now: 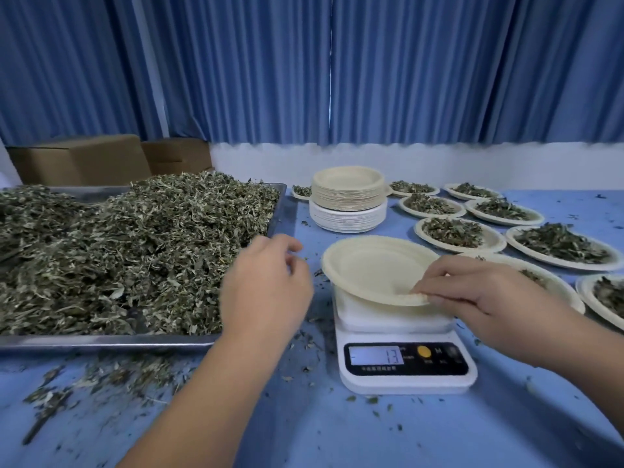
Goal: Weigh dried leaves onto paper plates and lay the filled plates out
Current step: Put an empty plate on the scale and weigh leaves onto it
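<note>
Head view, right fingers [435,288] pinch face-up plate [371,265] on scale [407,381], left fingers [287,245] loosely curled

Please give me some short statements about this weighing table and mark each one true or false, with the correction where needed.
1. The paper plate on the scale is already filled. False: it is empty.
2. The right hand pinches that plate's near rim. True.
3. The left hand is buried in the dried leaves on the tray. False: it hovers beside the tray, holding nothing.
4. The scale's display reads 13. True.
5. In the plate stack, white plates lie on top. False: beige plates top the white ones.
</note>
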The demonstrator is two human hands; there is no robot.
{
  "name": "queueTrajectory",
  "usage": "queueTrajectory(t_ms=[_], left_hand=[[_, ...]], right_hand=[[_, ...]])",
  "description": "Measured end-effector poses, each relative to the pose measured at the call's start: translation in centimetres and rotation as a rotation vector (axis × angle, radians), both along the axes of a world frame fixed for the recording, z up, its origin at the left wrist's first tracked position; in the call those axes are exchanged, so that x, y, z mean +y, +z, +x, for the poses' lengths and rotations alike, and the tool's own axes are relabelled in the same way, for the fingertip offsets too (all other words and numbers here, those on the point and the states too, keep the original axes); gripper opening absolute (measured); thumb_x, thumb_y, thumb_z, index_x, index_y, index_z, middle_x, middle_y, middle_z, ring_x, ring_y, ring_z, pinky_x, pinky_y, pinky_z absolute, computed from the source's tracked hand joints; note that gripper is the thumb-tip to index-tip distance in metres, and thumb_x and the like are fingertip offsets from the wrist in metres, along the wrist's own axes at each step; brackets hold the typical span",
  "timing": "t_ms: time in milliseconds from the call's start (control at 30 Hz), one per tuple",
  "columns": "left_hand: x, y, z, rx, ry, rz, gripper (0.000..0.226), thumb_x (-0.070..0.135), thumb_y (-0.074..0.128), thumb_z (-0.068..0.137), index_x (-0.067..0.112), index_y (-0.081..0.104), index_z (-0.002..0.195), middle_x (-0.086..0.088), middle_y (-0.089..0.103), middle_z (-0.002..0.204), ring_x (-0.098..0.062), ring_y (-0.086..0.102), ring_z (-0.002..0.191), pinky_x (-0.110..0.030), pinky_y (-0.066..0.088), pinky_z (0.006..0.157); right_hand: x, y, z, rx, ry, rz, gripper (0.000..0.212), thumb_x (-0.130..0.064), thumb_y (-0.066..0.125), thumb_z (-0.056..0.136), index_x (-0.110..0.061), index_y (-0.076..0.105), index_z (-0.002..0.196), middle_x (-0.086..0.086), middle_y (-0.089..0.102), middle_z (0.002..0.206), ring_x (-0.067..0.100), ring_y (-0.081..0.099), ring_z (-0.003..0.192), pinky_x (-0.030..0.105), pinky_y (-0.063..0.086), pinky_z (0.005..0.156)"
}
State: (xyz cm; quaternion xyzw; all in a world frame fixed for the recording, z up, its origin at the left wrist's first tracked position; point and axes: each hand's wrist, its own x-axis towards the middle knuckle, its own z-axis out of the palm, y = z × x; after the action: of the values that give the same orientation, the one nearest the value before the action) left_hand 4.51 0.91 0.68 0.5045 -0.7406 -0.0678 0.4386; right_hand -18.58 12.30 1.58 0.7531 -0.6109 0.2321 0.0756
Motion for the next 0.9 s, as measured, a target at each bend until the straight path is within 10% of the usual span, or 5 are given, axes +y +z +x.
queueTrajectory(t_ms=[300, 533, 700, 900], left_hand=[[-2.6, 1.1, 4.7, -0.487, 0.266, 0.615, 0.082, 0.083, 0.014, 0.082, 0.036, 0.027, 0.148, -0.006, 0.022, 0.157, -0.038, 0.028, 0.139, -0.061, 0.025, 0.109], [-2.2, 0.4, 3.8, -0.604, 0.150, 0.690, 0.084, 0.082, 0.022, 0.083, 0.026, 0.044, 0.140, -0.002, 0.053, 0.135, -0.029, 0.051, 0.120, -0.048, 0.042, 0.101], [-1.9, 0.7, 4.0, -0.605, 0.181, 0.714, 0.084, 0.078, 0.024, 0.086, 0.022, 0.031, 0.149, -0.009, 0.035, 0.152, -0.036, 0.038, 0.135, -0.055, 0.032, 0.109], [-0.3, 0.8, 2.6, -0.759, 0.208, 0.632, 0.054, 0.063, 0.035, 0.095, 0.016, 0.051, 0.114, 0.000, 0.051, 0.091, -0.026, 0.056, 0.092, -0.035, 0.042, 0.078]], right_hand=[[0.5, 0.3, -0.2, 0.024, 0.029, 0.187, 0.022, -0.028, 0.054, 0.095, -0.038, 0.070, 0.107, -0.031, 0.054, 0.099, -0.005, 0.053, 0.096, 0.015, 0.041, 0.081], [1.0, 0.8, 0.4, -0.155, 0.059, 0.047, 0.045, -0.056, 0.040, 0.083, -0.028, 0.075, 0.090, -0.021, 0.060, 0.096, 0.001, 0.060, 0.085, 0.010, 0.040, 0.069], [0.7, 0.6, 0.3, -0.225, 0.044, -0.051, 0.041, -0.052, 0.045, 0.085, -0.024, 0.074, 0.082, -0.014, 0.063, 0.088, 0.008, 0.062, 0.082, 0.023, 0.045, 0.070], [0.5, 0.3, 0.0, -0.263, 0.032, -0.148, 0.039, -0.047, 0.048, 0.087, -0.021, 0.074, 0.076, -0.009, 0.063, 0.082, 0.011, 0.061, 0.074, 0.024, 0.044, 0.064]])
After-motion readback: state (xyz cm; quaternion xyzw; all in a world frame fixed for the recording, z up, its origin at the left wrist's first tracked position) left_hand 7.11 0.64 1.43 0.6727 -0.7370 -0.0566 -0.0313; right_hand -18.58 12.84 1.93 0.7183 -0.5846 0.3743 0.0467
